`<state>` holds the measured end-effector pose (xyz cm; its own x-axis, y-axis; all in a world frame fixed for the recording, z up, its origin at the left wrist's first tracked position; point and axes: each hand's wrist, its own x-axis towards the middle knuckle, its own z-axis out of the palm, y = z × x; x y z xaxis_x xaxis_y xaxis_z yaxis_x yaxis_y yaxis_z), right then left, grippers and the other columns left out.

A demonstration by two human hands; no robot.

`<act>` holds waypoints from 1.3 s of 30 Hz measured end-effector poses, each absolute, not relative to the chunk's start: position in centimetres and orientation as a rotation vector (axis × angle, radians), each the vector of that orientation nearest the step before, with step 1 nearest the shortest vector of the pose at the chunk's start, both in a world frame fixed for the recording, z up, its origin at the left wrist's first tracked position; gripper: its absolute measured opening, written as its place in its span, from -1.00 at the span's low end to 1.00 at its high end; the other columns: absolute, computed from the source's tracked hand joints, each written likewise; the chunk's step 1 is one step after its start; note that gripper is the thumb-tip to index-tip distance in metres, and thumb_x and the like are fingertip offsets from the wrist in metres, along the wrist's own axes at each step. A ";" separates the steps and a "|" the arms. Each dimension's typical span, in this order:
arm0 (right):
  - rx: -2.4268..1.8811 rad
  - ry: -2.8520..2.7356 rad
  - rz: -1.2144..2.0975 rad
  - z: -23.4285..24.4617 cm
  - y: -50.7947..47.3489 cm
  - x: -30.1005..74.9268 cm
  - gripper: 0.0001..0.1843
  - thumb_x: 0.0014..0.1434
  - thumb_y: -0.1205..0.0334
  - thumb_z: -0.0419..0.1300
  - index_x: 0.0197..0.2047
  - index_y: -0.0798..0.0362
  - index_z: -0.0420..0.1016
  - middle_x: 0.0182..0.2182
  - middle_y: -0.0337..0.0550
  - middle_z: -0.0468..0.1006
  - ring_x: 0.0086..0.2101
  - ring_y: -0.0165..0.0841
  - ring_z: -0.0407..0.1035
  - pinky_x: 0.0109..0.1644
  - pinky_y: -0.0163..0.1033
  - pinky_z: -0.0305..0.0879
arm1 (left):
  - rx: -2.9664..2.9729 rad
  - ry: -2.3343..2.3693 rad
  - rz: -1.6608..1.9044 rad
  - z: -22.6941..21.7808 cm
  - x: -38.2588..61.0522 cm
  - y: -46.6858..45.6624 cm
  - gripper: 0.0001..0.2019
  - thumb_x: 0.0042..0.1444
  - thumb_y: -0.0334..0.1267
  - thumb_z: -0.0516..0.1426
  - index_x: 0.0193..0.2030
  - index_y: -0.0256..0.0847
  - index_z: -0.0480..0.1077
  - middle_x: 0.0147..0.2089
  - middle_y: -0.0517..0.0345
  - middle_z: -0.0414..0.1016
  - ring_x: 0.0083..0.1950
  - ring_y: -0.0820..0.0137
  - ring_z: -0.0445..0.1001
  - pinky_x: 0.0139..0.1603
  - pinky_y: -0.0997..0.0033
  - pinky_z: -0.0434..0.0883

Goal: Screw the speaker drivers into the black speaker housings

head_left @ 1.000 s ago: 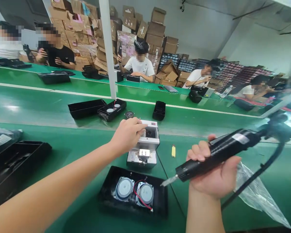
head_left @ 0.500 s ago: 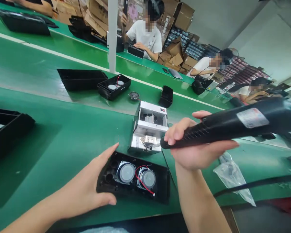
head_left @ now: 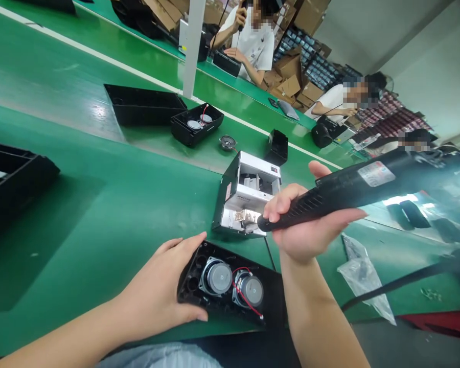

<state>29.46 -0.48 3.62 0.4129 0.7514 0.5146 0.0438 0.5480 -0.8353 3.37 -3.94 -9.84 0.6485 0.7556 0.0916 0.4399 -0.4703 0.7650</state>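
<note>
A green worktop (head_left: pixel 99 245) carries the assembly. At its near edge lies a black speaker housing (head_left: pixel 274 301), in which two speaker drivers (head_left: pixel 219 278) are seated and joined by red wiring (head_left: pixel 245 299). The housing's left end is gripped by the left hand (head_left: pixel 157 299), with the thumb and fingers spread. An electric screwdriver (head_left: pixel 341 197) is held closed in the right hand (head_left: pixel 310 227), its nose just beside an open white-lined enclosure (head_left: pixel 245 204). A clear plastic bag (head_left: pixel 362 276) is placed to the right.
</note>
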 end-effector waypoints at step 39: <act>-0.703 -0.930 0.822 9.5 -8.3 26.4 -0.39 0.21 -0.52 0.36 0.07 -0.28 0.76 -0.54 -0.29 0.61 -0.64 -0.34 0.42 -0.49 -0.19 0.48 | 2.249 0.619 1.021 -3.5 8.5 -2.7 -0.81 0.49 -0.33 0.19 -0.21 -0.05 0.50 -0.23 0.38 0.65 -0.06 0.32 0.62 0.34 0.11 0.16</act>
